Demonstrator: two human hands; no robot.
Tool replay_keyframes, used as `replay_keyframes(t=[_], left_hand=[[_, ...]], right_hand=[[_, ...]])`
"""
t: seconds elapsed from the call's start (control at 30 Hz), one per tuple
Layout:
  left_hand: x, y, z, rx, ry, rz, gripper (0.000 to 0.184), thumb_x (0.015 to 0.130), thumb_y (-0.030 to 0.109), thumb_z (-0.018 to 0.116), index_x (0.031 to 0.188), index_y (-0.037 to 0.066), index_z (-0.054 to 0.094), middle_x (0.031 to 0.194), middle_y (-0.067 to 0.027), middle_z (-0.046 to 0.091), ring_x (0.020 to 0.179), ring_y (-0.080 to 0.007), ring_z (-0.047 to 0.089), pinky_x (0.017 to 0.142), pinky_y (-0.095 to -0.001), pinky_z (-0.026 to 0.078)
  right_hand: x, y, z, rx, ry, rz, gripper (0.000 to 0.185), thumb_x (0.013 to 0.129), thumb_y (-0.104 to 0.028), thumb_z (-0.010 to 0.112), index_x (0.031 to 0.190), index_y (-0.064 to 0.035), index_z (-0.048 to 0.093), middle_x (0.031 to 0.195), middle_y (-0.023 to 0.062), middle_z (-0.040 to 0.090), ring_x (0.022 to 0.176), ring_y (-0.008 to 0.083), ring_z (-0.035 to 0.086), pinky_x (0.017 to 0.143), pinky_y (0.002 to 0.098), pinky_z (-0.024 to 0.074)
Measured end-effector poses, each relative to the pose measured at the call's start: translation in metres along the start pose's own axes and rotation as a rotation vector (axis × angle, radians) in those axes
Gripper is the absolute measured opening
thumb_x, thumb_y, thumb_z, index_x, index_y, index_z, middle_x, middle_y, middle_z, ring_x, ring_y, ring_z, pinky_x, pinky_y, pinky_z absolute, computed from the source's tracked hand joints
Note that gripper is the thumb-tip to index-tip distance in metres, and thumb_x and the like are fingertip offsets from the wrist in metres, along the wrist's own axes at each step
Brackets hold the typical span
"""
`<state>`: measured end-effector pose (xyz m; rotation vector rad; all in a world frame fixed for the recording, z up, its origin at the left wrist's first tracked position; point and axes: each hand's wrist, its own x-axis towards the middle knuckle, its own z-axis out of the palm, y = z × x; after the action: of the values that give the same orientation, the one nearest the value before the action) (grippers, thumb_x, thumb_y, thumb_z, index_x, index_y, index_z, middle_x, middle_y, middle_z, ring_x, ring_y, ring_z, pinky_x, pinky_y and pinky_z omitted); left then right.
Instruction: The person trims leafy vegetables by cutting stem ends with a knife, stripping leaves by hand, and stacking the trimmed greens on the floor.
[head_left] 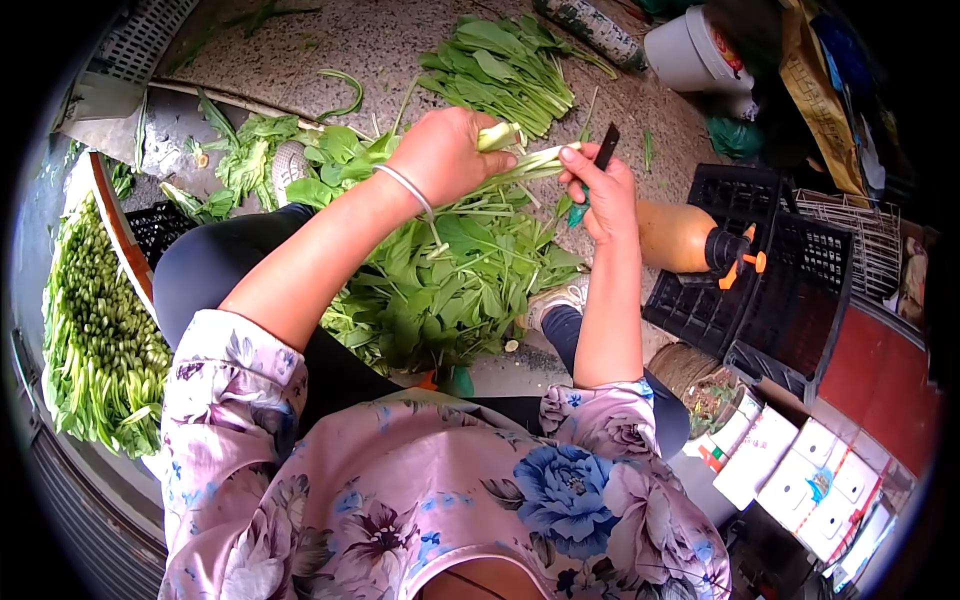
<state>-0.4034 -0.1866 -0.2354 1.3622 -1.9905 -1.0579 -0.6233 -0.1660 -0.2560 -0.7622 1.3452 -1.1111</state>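
Note:
My left hand (445, 150), a bangle on its wrist, is closed around a small bunch of leafy greens (497, 137) with pale stems. Their leaves hang below the hand. My right hand (608, 195) grips a small knife (607, 146), its dark blade pointing up and its green handle showing under the fingers. The thumb and fingers of that hand also pinch the end of the pale stems (545, 162) that run across from the left hand. Beneath both hands, between my feet, lies a large heap of loose leafy greens (450, 270).
A sorted bundle of greens (495, 70) lies on the speckled ground ahead. Many stacked greens fill a container (105, 330) at the left. On the right are an orange spray bottle (675, 237), black crates (790, 290), a white bucket (690, 50) and white boxes (825, 485).

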Motion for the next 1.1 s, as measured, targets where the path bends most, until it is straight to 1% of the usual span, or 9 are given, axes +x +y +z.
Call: replay_keyframes(t=[0.1,0.13,0.2,0.33,0.37,0.47,0.87,0.93,1.1], left_hand=[[0.0,-0.003,0.004,-0.341,-0.215,-0.057,0.032,0.073,0.026,0.072,0.096,0.006,0.063,0.074,-0.0013,0.062,0.064,-0.0107,0.054,0.061,-0.0277,0.047],[-0.001,-0.001,0.001,-0.339,-0.216,-0.053,0.032,0.073,0.026,0.072,0.096,0.006,0.063,0.074,-0.0013,0.062,0.064,-0.0107,0.054,0.061,-0.0277,0.047],[-0.003,0.008,-0.006,-0.407,-0.408,-0.343,0.029,0.073,0.024,0.072,0.093,0.005,0.063,0.074,-0.0011,0.062,0.062,-0.0107,0.053,0.052,-0.0259,0.045],[-0.009,0.008,-0.007,-0.75,-0.502,-0.4,0.027,0.076,0.024,0.068,0.095,0.006,0.061,0.075,-0.0012,0.062,0.062,-0.0082,0.055,0.045,-0.0219,0.041],[-0.009,0.006,-0.007,-0.802,-0.526,-0.391,0.03,0.077,0.025,0.067,0.1,0.008,0.059,0.076,-0.0012,0.062,0.063,-0.0089,0.058,0.042,-0.0201,0.039],[-0.011,0.008,-0.011,-0.952,-0.538,-0.418,0.033,0.077,0.026,0.068,0.103,0.008,0.058,0.078,-0.0016,0.062,0.063,-0.0109,0.059,0.041,-0.0198,0.039],[-0.011,0.007,-0.014,-0.924,-0.523,-0.382,0.03,0.074,0.024,0.07,0.096,0.005,0.061,0.077,-0.0022,0.063,0.059,-0.0092,0.057,0.042,-0.021,0.04],[-0.012,0.006,-0.012,-0.891,-0.51,-0.398,0.03,0.071,0.025,0.073,0.092,0.006,0.062,0.075,-0.0011,0.062,0.059,-0.0079,0.057,0.041,-0.0204,0.038],[-0.011,0.004,-0.011,-0.761,-0.461,-0.412,0.028,0.07,0.025,0.074,0.088,0.007,0.06,0.073,0.0004,0.061,0.058,-0.008,0.055,0.042,-0.0203,0.037]], right_hand=[[-0.019,-0.01,0.019,-0.019,-0.099,0.051,0.022,0.072,-0.007,0.07,0.088,0.0025,0.058,0.072,0.0057,0.059,0.052,0.0074,0.052,0.041,0.0171,0.035],[-0.023,-0.011,0.022,-0.017,-0.097,0.047,0.022,0.072,-0.007,0.07,0.088,0.0025,0.058,0.072,0.0057,0.059,0.052,0.0074,0.052,0.041,0.0171,0.035],[-0.028,-0.012,0.026,0.062,-0.148,0.077,0.022,0.072,-0.006,0.07,0.088,0.0024,0.057,0.071,0.0054,0.059,0.052,0.0071,0.051,0.04,0.0173,0.0347],[-0.038,-0.014,0.031,0.187,-0.155,0.07,0.024,0.08,-0.016,0.065,0.092,0.0027,0.056,0.077,0.0063,0.059,0.056,0.0067,0.051,0.041,0.0171,0.0343],[-0.041,-0.015,0.035,0.175,-0.123,0.04,0.033,0.086,-0.028,0.057,0.095,0.0028,0.056,0.079,0.0054,0.057,0.057,0.0055,0.048,0.042,0.0167,0.0329],[-0.051,-0.021,0.034,0.183,-0.159,0.037,0.04,0.09,-0.036,0.048,0.1,0.0027,0.055,0.076,0.0035,0.052,0.056,0.0047,0.044,0.043,0.0165,0.0309],[-0.069,-0.014,0.029,0.124,-0.266,0.028,0.034,0.09,-0.022,0.05,0.117,0.0003,0.051,0.061,-0.0052,0.04,0.05,0.0026,0.033,0.043,0.0157,0.0257],[-0.07,-0.012,0.031,-0.075,-0.166,-0.049,0.035,0.092,-0.02,0.047,0.12,0.0007,0.047,0.062,-0.0043,0.038,0.05,0.003,0.034,0.043,0.0154,0.0268],[-0.076,-0.012,0.04,-0.016,-0.08,-0.116,0.037,0.088,-0.017,0.054,0.121,-0.0005,0.049,0.063,-0.0074,0.039,0.051,0.0011,0.031,0.044,0.0157,0.0246]])
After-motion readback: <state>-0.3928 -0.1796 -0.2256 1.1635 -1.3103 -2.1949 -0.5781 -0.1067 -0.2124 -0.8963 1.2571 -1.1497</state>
